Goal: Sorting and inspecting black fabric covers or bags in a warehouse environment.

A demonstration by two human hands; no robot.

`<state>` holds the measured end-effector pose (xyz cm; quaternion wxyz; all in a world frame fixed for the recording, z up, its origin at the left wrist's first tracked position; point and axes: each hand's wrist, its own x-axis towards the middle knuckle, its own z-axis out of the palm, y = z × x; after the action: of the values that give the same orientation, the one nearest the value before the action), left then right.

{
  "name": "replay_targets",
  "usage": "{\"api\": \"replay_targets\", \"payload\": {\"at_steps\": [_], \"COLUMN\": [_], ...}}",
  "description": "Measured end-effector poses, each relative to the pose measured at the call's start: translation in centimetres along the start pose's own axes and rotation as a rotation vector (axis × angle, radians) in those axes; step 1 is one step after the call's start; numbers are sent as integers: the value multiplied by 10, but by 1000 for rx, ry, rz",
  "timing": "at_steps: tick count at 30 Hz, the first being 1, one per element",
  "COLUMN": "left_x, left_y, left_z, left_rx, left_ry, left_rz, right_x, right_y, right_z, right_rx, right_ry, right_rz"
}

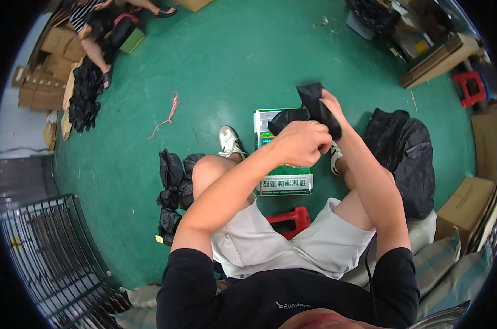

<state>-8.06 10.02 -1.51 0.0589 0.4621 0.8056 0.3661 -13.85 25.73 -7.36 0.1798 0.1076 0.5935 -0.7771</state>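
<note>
Both my hands hold a black, soft, cloth-like piece (326, 117) up in front of my knees; its exact kind is not clear. My left hand (303, 143) is closed, with its fingers pinched at the lower part of the piece. Farther up, my right hand (333, 107) grips the right side, its fingers partly behind the black material. One flap sticks up at the top and another droops to the left. Below the hands a green and white printed box (286, 185) lies on the floor between my shoes, partly covered by my left hand and the piece.
Black bundles (170, 174) lie by my left leg, and a larger black pile (399, 148) is at my right. A red stool (295, 220) shows between my thighs. Pink string (171, 112) lies ahead on the green floor. Another person (92, 27) sits far left near cartons (45, 82).
</note>
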Motion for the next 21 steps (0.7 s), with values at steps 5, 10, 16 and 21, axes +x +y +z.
{"api": "replay_targets", "payload": {"at_steps": [5, 10, 16, 21], "left_x": [19, 25, 13, 4], "left_y": [-40, -65, -72, -82], "left_z": [-2, -16, -9, -7], "left_rx": [-800, -1462, -1077, -1071], "left_ry": [555, 740, 611, 654], "left_rz": [-383, -795, -853, -771], "right_x": [-5, -33, -39, -31], "right_y": [-28, -29, -11, -14], "right_z": [10, 30, 44, 25], "right_rx": [-107, -901, -1206, -1031], "right_ry": [287, -21, -384, -408], "right_rz": [-453, -701, -344, -313]}}
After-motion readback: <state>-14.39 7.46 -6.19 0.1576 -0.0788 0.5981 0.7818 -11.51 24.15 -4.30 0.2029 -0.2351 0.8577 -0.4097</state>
